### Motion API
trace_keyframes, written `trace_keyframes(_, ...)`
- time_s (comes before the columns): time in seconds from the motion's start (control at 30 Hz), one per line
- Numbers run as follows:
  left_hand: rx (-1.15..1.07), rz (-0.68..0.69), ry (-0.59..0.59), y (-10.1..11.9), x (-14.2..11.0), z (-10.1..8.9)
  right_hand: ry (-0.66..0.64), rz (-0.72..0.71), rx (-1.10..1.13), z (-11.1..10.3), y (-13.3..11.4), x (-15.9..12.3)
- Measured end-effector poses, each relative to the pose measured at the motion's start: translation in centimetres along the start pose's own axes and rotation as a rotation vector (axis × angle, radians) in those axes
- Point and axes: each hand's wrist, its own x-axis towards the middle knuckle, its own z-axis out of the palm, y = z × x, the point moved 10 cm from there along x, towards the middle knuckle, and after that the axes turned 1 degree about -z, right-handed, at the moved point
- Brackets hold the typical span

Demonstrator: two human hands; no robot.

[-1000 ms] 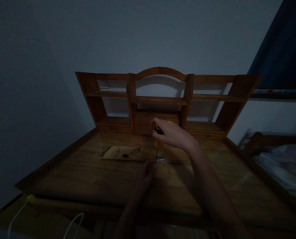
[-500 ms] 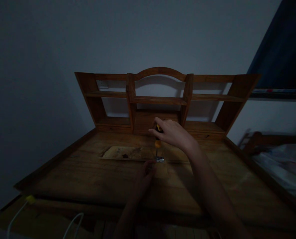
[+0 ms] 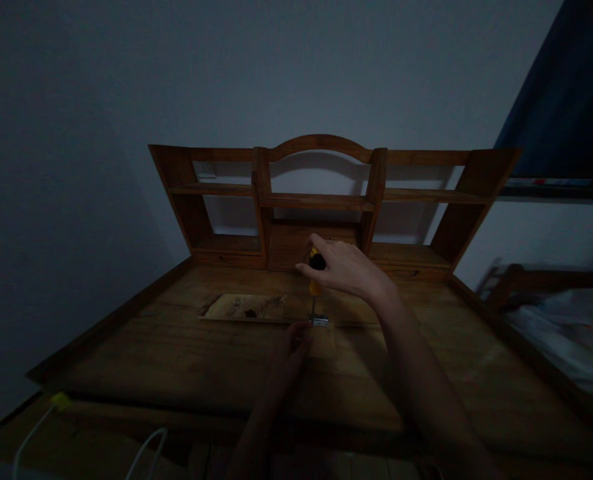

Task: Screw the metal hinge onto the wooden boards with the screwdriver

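Note:
My right hand (image 3: 344, 267) grips the black-and-yellow handle of a screwdriver (image 3: 315, 288), its thumb and fingers closed round the upper part. The shaft points straight down beside a small shiny metal hinge (image 3: 320, 321). The hinge lies at the near edge of a wooden board, and a small pale wood piece (image 3: 324, 343) shows just below it. Low at the screwdriver's tip, my left hand (image 3: 290, 350) is closed with its fingertips pinched together; what they hold, if anything, is hidden in the dim light.
A wooden desk (image 3: 186, 367) spreads under the work, with a wooden shelf unit (image 3: 319, 200) along its back. On it lies a board with a rough, pale patch (image 3: 246, 307). A white cable (image 3: 149, 440) and a yellow item (image 3: 60, 401) are at the front left.
The screwdriver handle has turned a little in my right hand, showing more of its black part. My left hand stays at the tip; the hinge has not visibly moved.

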Motion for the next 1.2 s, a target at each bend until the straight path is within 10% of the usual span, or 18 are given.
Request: trace_keyframes(1.2, 0.016, 0.016, 0.0, -0.3, 0.07, -0.05, -0.015, 0.04, 0.011, 0.07, 0.12, 0.08)
